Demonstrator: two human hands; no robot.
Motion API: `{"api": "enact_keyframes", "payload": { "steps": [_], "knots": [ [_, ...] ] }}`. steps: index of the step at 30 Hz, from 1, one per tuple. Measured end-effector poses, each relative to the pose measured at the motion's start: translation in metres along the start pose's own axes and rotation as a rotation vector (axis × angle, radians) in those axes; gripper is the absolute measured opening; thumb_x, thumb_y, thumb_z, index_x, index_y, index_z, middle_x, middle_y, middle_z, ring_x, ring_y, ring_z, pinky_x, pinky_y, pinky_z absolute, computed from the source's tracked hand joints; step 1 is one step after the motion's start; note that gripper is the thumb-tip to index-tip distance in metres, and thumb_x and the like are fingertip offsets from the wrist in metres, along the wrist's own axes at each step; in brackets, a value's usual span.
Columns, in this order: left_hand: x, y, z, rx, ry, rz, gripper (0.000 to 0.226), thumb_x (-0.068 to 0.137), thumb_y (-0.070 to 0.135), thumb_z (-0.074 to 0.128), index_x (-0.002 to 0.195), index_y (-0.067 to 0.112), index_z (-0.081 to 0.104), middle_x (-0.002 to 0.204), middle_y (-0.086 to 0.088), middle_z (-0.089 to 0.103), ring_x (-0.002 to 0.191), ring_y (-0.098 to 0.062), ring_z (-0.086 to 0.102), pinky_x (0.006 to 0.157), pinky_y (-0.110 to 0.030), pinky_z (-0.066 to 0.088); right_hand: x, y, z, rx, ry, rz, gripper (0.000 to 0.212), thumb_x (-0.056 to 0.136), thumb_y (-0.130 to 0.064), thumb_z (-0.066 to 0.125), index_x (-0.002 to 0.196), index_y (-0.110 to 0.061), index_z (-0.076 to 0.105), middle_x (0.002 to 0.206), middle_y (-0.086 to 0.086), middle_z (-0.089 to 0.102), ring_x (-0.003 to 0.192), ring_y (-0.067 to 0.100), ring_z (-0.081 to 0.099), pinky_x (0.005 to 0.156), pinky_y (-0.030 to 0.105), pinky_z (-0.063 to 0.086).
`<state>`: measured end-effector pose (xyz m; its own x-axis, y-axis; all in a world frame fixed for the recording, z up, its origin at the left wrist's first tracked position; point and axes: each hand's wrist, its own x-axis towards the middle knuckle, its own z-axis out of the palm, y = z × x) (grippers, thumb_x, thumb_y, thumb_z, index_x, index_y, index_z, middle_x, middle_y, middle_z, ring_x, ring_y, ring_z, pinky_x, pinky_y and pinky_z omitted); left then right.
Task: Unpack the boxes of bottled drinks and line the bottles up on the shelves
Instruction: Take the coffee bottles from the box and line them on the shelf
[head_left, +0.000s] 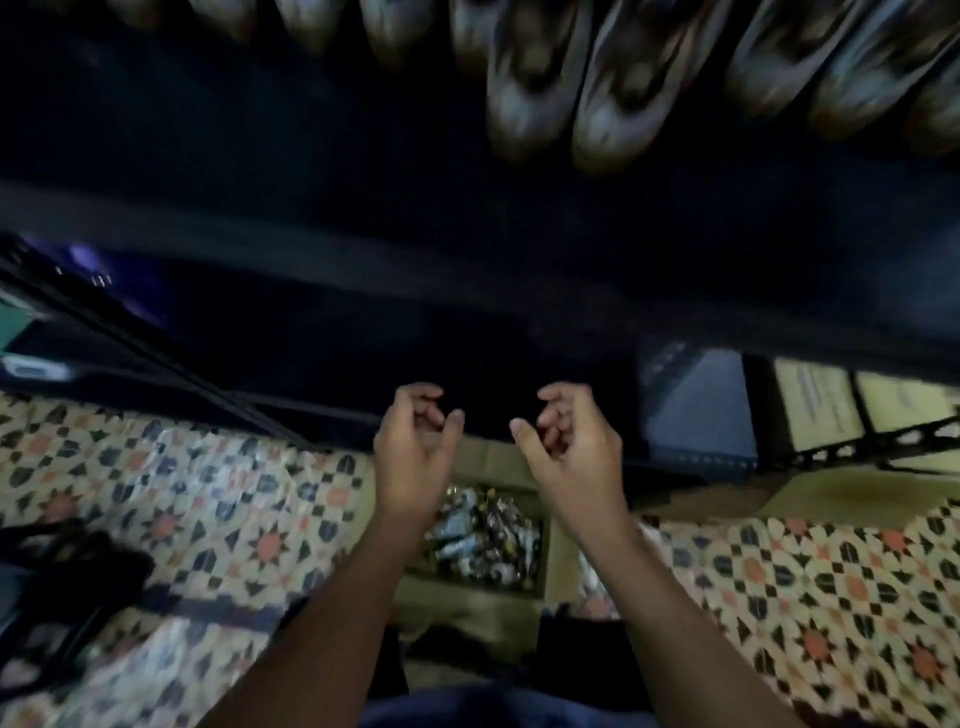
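Bottles (480, 535) sat packed close together in an open cardboard box (470, 605) on the patterned floor (208, 499), right below my arms. More bottles (571, 98) stood in a row on the dark shelf (363, 228) up high, but they were so blurry I could not read one label. My left hand (413, 460) and my right hand (569, 452) were both up in the air above the box, near each other but not touching. The fingers on both were loosely curled and held nothing at all. I think I was between trips, with some bottles on the shelf and plenty left in the box. To do this step well, I would need to reach straight down, take one bottle in each hand by its middle (not by the cap, which could slip), lift them clear of the others, and stand them next to the row so the line stays neat. Some things were hard to see. The space under the shelf was almost black, so I could not tell what was in there. My arms hid part of the box, so I could not count the bottles. A dark thing (67, 577) lay on the floor to my left, and I could not tell what it was.
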<state>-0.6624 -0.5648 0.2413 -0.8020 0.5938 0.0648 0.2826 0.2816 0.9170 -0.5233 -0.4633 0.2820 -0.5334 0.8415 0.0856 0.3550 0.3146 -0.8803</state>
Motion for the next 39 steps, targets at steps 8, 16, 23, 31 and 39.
{"api": "enact_keyframes", "payload": {
  "steps": [8, 16, 23, 31, 39],
  "knots": [
    [-0.051, -0.301, 0.084, 0.469, -0.392, -0.439, 0.032, 0.088, 0.013, 0.072, 0.118, 0.016, 0.064, 0.104, -0.007, 0.072, 0.096, -0.029, 0.068, 0.086, -0.041, 0.057, -0.058, 0.271, 0.142, -0.245, -0.356, 0.458, 0.035, 0.088, -0.018, 0.075, 0.117, -0.013, 0.057, 0.088, -0.003, 0.063, 0.092, 0.028, 0.067, 0.085, 0.040, 0.055],
    [-0.098, -0.491, 0.154, 0.531, -0.578, -0.675, 0.059, 0.089, 0.013, 0.075, 0.142, 0.004, 0.052, 0.143, -0.019, 0.056, 0.133, -0.036, 0.050, 0.106, -0.031, 0.036, -0.112, 0.470, 0.235, -0.590, -0.738, 0.608, 0.048, 0.088, -0.030, 0.071, 0.131, -0.026, 0.052, 0.127, 0.012, 0.064, 0.121, 0.032, 0.057, 0.104, 0.038, 0.047],
    [-0.098, -0.580, 0.191, 0.652, -0.384, -0.776, 0.052, 0.088, 0.030, 0.073, 0.133, 0.007, 0.062, 0.135, -0.019, 0.062, 0.126, -0.037, 0.057, 0.106, -0.045, 0.048, -0.113, 0.544, 0.296, -0.768, -0.825, 0.201, 0.032, 0.098, -0.036, 0.053, 0.126, -0.024, 0.061, 0.127, 0.008, 0.063, 0.125, 0.035, 0.051, 0.107, 0.044, 0.039],
    [-0.094, -0.599, 0.211, 0.554, -0.269, -0.890, 0.082, 0.087, 0.052, 0.075, 0.143, -0.002, 0.050, 0.147, -0.022, 0.051, 0.136, -0.038, 0.048, 0.111, -0.043, 0.043, -0.102, 0.562, 0.337, -1.009, -0.953, 0.061, 0.037, 0.097, -0.016, 0.049, 0.132, -0.014, 0.061, 0.143, 0.014, 0.049, 0.138, 0.034, 0.038, 0.111, 0.045, 0.035],
    [-0.102, -0.605, 0.193, 0.211, -0.227, -0.960, 0.071, 0.059, 0.048, 0.096, 0.111, 0.005, 0.074, 0.109, -0.003, 0.074, 0.102, -0.023, 0.070, 0.087, -0.031, 0.055, -0.092, 0.569, 0.335, -1.085, -1.143, -0.026, 0.043, 0.097, -0.041, 0.058, 0.133, -0.017, 0.061, 0.151, 0.016, 0.035, 0.144, 0.037, 0.026, 0.112, 0.062, 0.030]
  ]
}}
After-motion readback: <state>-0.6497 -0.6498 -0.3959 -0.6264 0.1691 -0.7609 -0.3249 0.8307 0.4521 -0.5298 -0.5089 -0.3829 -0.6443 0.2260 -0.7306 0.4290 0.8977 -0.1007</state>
